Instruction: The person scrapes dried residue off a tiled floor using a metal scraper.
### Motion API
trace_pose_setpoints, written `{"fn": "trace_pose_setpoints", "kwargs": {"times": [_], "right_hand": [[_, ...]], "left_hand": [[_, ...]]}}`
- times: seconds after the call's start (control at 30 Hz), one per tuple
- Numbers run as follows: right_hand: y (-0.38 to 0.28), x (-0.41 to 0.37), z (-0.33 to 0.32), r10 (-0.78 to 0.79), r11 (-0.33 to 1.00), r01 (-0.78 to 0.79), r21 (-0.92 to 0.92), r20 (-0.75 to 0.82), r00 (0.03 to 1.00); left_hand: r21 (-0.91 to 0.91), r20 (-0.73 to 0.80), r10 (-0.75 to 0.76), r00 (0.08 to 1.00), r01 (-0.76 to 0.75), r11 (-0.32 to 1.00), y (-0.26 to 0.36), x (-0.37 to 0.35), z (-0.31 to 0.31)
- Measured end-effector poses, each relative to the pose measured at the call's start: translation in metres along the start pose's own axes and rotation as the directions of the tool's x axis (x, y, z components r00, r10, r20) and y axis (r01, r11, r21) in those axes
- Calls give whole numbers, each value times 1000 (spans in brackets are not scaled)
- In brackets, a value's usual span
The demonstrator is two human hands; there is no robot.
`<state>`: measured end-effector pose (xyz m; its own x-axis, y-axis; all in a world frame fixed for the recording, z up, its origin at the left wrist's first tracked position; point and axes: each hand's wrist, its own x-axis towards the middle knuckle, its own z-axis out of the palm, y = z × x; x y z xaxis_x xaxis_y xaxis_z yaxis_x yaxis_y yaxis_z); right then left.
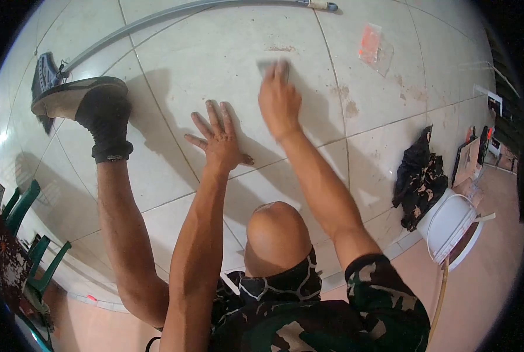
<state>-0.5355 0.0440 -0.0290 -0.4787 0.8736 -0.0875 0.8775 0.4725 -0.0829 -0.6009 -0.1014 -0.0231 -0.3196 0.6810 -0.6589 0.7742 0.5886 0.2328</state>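
My left hand [218, 139] lies flat on the pale tiled floor [185, 76], fingers spread, with nothing in it. To its right and farther out, my right hand [280, 102] is closed on a small flat grey scraper-like piece [266, 66], pressed low against the tile. Motion blurs that piece, so its exact kind does not show. Just beyond it lies a brownish smear [281, 48] of dirt or residue, and more brown patches [351, 108] mark the tiles to the right.
A broom [48, 73] with a long grey handle lies along the far side, by my shoe [106, 97]. At right are a clear and orange plastic packet [376, 48], a dark patterned cloth [420, 179] and a white bucket [448, 226]. Green chairs [21, 205] stand at left.
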Motion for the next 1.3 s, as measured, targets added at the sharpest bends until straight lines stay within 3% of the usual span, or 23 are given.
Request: {"fn": "trace_pose_setpoints", "kwargs": {"times": [0.07,0.1,0.13,0.2,0.27,0.33,0.4,0.47,0.57,0.6,0.63,0.7,0.77,0.8,0.83,0.93,1.1,1.13,1.2,1.23,1.3], "right_hand": [[-1,38,-8,-2,999,0,40,33,999],[-2,52,-22,12,997,-32,73,255,967],[0,38,-18,16,997,-36,75,256,967],[5,-13,2,-64,998,65,18,-29,998],[6,-28,9,-96,994,95,-46,-29,995],[-7,-1,6,-17,997,23,69,-77,997],[-19,57,-6,7,994,1,113,-71,997],[-26,78,-17,-5,994,-11,107,151,989],[13,-12,-5,-14,959,24,283,-37,999],[32,-48,-5,42,967,-34,252,-27,999],[50,-84,-9,105,970,-100,221,-13,994],[72,-142,-22,199,970,-222,105,190,961],[85,-158,-14,224,968,-246,55,263,938],[90,-154,-15,214,972,-235,28,323,922],[90,-138,-7,136,989,-144,42,163,977],[95,-52,-5,122,989,-120,85,-19,992],[79,-101,-13,216,974,-223,44,123,969],[86,-90,-2,217,974,-224,45,125,968],[96,-32,1,139,988,-130,80,-119,983],[99,-7,-5,148,987,-137,83,-132,980],[104,22,-16,223,969,-224,104,27,975]], "left_hand": [[21,24,-16,1000,16,1000,2,-3,-1],[33,32,-34,999,33,999,3,1,-4],[37,34,-33,999,32,999,4,-2,-3],[44,37,-42,998,40,998,4,1,-3],[17,62,-55,997,54,998,9,1,-9],[48,92,-65,994,61,997,8,0,-12],[54,98,-91,991,86,995,13,0,-14],[65,126,-121,985,113,991,8,-3,-12],[39,149,-115,982,110,993,16,-1,-23],[42,159,-109,981,104,994,17,0,-27],[77,178,-139,974,127,989,18,1,-28],[122,212,-167,963,144,982,22,3,-25],[118,214,-154,965,131,984,22,1,-21],[104,189,-169,967,152,983,23,2,-20],[129,208,-186,960,162,978,24,4,-20],[104,142,-164,976,150,983,21,2,-15],[142,197,-192,961,166,976,20,4,-10],[110,161,-173,972,156,982,19,5,-9],[92,123,-136,983,126,988,19,4,-8],[106,140,-144,980,129,986,19,5,-8],[131,157,-150,976,130,983,18,6,-7]]}}
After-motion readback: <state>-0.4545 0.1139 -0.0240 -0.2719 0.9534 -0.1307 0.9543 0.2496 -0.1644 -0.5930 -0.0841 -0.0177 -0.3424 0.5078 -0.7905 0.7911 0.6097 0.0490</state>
